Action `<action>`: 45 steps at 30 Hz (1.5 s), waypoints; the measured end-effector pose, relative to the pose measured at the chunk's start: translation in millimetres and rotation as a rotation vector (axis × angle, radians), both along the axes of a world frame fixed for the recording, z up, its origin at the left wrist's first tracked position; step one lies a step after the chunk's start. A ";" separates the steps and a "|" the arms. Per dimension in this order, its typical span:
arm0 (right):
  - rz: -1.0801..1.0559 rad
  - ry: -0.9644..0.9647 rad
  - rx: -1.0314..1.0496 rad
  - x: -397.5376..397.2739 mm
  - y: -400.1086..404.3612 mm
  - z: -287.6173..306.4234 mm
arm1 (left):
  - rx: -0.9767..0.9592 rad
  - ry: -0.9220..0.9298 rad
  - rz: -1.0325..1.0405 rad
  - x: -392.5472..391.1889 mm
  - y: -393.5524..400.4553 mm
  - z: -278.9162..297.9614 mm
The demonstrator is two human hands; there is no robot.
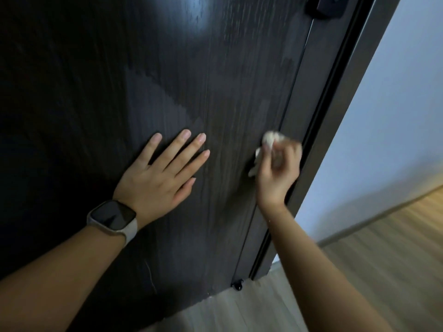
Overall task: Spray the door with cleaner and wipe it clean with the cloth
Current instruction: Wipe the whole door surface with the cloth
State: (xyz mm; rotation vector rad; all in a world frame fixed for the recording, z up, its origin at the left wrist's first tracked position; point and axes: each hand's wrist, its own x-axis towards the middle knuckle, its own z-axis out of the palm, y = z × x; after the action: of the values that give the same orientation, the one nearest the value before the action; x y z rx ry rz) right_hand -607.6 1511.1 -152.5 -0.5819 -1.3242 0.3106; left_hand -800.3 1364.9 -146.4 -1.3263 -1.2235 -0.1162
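Observation:
A dark wood-grain door fills most of the view, with damp streaks and a lighter wiped patch across its middle. My left hand lies flat on the door with fingers spread and straight; a smartwatch sits on that wrist. My right hand is blurred and grips a bunched whitish cloth against the door near its right edge. No spray bottle is in view.
The dark door frame runs diagonally down the right side. A black lock plate sits at the top right. A small black door stop is at the door's bottom corner. A pale wall and wooden floor lie to the right.

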 end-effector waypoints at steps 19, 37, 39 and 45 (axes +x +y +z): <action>0.069 -0.450 0.054 7.5 -27.8 -100.6 | -0.020 -0.042 -0.017 0.8 -1.2 -1.0; 0.092 -0.406 -0.007 33.5 12.2 -88.0 | -0.003 -0.036 -0.014 0.3 -1.0 -1.8; 0.107 -0.583 -0.076 49.6 1.4 -123.3 | 0.007 -0.030 -0.011 0.6 -1.7 -1.5; 0.136 -0.599 -0.122 67.5 -2.3 -92.9 | -0.014 -0.047 -0.018 1.0 -1.2 -1.6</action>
State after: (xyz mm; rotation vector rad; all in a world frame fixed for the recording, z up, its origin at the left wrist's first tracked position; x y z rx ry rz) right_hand -540.1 1508.8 -245.4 -0.7201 -1.9375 0.3437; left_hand -799.3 1363.7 -148.1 -1.3536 -1.2547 -0.1526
